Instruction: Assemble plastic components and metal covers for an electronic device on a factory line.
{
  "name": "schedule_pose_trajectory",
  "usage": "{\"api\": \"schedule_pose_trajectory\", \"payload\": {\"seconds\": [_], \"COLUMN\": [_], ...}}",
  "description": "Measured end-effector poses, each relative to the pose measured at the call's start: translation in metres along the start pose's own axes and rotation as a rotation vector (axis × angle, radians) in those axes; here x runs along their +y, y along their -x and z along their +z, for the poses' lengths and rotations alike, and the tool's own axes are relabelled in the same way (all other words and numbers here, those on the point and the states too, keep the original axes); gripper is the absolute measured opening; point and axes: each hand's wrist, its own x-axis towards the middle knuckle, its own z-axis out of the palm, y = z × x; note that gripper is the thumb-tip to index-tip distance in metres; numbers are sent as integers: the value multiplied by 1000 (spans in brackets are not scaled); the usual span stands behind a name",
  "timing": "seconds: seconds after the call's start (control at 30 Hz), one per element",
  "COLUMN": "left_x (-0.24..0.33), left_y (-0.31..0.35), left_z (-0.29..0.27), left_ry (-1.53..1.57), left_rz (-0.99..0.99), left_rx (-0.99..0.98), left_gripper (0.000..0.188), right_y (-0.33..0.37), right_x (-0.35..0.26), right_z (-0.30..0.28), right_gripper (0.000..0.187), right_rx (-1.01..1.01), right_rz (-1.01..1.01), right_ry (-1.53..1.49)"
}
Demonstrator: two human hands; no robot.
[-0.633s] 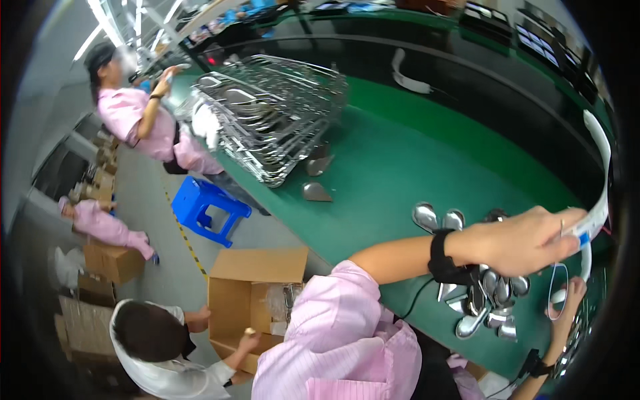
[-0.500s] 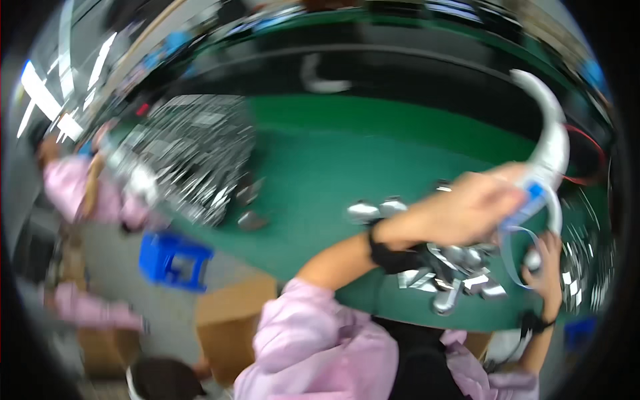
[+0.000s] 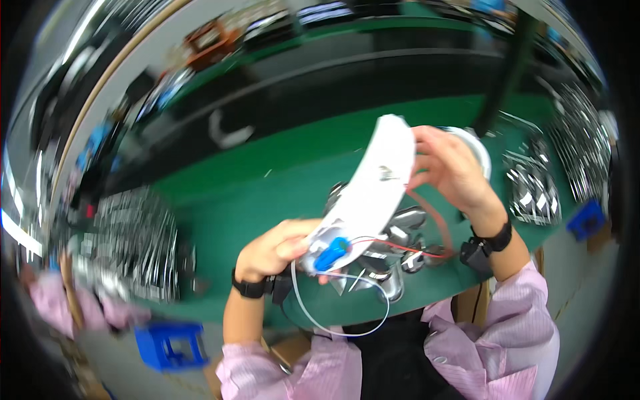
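Note:
A white curved plastic housing (image 3: 375,180) is tilted in front of me, its upper end to the right. My left hand (image 3: 273,250) is closed round its lower end, beside a blue connector piece (image 3: 333,254). From that end a thin white wire (image 3: 308,313) loops down over the table edge, and a red wire (image 3: 393,246) runs off to the right. At the upper right edge, my right hand (image 3: 453,167) grips the housing with bent fingers; some fingertips are hidden. Beneath, several shiny metallic rounded parts (image 3: 408,217) lie in a heap, partly covered.
On the green table (image 3: 227,220), blurred piles of silvery parts stand at the left (image 3: 137,240) and right (image 3: 533,190). A white ring-shaped thing (image 3: 481,155) shows behind my right hand. A white curved piece (image 3: 227,132) lies farther back. A blue stool (image 3: 172,345) is at lower left, near a co-worker's pink sleeve (image 3: 53,300).
The white housing has come from the right to the middle, and both hands with it. My left hand now holds its lower end and my right hand its upper edge. The view has turned right.

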Motion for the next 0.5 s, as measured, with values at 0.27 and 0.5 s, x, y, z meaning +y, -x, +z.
{"api": "schedule_pose_trajectory", "payload": {"seconds": [0.27,0.5], "left_x": [-9,-70], "left_y": [135,228], "left_z": [92,183], "left_ry": [138,-86], "left_rz": [-21,187], "left_rx": [273,659], "left_gripper": [46,44], "right_y": [22,51], "right_x": [42,54], "right_z": [57,156], "right_gripper": [43,42], "right_rx": [-81,-408], "right_rz": [317,200], "right_ry": [-112,368]}}
